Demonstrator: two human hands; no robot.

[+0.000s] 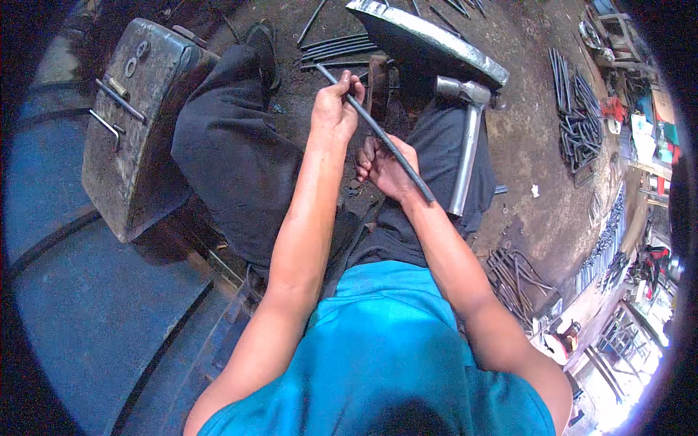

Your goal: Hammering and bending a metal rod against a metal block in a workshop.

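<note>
A long dark metal rod (385, 139) slants across in front of me, its far end up to the left and its near end over my right wrist. My left hand (337, 106) is closed round it close to the far end. Below the rod is my right hand (389, 166), its fingers curled in; whatever they hold, if anything, is hidden. A hammer (465, 145) with a metal handle lies by my right thigh, its head against a thick steel block (436, 45) with a bright worn edge.
On my left, a dark metal block (138, 167) bears a ring, short pins and an L-shaped bar. Several rods (338, 49) lie on the floor ahead. Bent rods (580, 134) are heaped at the right, more bent pieces (518, 280) nearer me. Blue sheet metal (87, 320) fills the lower left.
</note>
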